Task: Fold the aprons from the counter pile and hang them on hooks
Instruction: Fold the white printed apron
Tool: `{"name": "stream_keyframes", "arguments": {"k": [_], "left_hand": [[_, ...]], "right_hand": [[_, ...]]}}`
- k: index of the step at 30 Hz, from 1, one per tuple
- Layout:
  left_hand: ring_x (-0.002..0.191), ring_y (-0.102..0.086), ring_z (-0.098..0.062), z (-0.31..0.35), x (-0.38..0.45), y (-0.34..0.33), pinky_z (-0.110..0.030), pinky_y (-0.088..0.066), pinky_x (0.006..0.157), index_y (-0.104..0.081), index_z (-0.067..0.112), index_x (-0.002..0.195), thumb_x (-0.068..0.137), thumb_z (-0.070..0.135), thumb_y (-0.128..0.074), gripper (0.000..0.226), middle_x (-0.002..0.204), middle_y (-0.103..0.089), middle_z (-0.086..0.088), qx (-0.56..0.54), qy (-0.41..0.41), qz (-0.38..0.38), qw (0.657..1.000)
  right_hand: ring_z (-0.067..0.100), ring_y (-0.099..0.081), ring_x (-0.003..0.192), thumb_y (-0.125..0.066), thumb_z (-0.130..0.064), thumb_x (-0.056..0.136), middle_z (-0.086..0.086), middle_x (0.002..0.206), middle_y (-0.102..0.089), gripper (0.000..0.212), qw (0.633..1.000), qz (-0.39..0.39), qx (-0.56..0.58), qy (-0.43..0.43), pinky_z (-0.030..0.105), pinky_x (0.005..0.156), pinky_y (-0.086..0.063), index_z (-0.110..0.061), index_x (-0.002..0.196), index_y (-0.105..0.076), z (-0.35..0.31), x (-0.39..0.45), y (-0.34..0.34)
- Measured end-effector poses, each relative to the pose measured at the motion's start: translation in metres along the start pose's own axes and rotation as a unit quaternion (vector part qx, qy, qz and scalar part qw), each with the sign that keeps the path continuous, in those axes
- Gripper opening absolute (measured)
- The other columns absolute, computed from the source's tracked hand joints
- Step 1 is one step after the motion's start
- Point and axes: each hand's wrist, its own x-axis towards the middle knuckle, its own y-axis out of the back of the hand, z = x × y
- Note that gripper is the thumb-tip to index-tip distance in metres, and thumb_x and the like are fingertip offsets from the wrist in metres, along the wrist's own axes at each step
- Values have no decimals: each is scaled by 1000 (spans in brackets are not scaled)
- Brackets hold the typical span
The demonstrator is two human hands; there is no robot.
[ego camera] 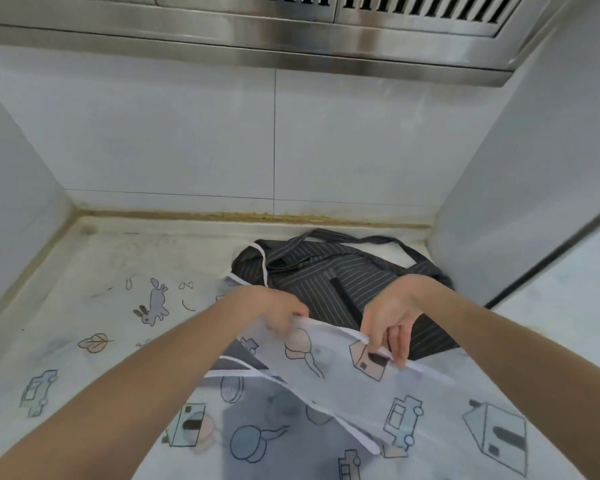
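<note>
A thin white apron printed with houses, cars and rabbits is spread over the counter in front of me. My left hand pinches its white-trimmed top edge. My right hand pinches the same edge farther right, so a strip of it is lifted off the counter between the two. Behind my hands lies a dark pinstriped apron, crumpled, with its straps looping toward the back wall. No hooks are in view.
White tiled walls close the counter in at the back, left and right. A steel range hood hangs overhead. A grimy seam runs along the counter's back edge.
</note>
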Motion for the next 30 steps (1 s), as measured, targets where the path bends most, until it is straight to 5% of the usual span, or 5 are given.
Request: {"name": "stream_keyframes", "arguments": {"k": [6, 11, 20, 25, 30], "left_hand": [[68, -46, -15, 7, -18, 27, -26, -37, 62, -47, 15, 79, 88, 12, -54, 12, 78, -51, 0, 101, 66, 165, 979], [85, -58, -27, 2, -31, 57, -32, -38, 63, -47, 11, 115, 95, 15, -45, 21, 90, -56, -5, 146, 185, 406, 883], [87, -57, -32, -22, -60, 68, -33, -35, 60, -41, 3, 120, 97, 14, -46, 26, 99, -61, -14, 174, 272, 449, 833], [64, -50, -28, -16, -78, 45, -34, -34, 50, -40, -2, 116, 96, 12, -45, 25, 83, -59, -15, 91, 241, 560, 788], [79, -61, -26, -9, -60, -54, -30, -44, 61, -30, 2, 129, 98, 6, -32, 32, 89, -57, -7, 203, 229, 326, 894]], "right_hand": [[23, -72, 70, -52, -9, 94, 19, 107, -65, 29, 974, 221, -49, -30, 21, 54, -53, 7, 117, -56, -8, -16, 31], [35, -61, 91, -38, -12, 98, 21, 101, -59, 22, 784, 610, -100, 58, 29, 64, -35, 1, 99, -55, -23, -26, 63], [22, -38, 53, -36, 7, 93, 19, 89, -59, 23, 710, 689, -144, 25, 29, 46, -24, 2, 113, -45, 20, -25, 63], [39, -64, 89, -55, 24, 73, 30, 111, -58, 39, 548, 813, -119, 156, 35, 56, -54, 19, 112, -49, 32, -3, 38], [27, -58, 104, -52, -8, 92, 12, 116, -57, 26, 800, 555, -227, 3, 35, 86, -49, -4, 118, -54, 56, 41, -10]]}}
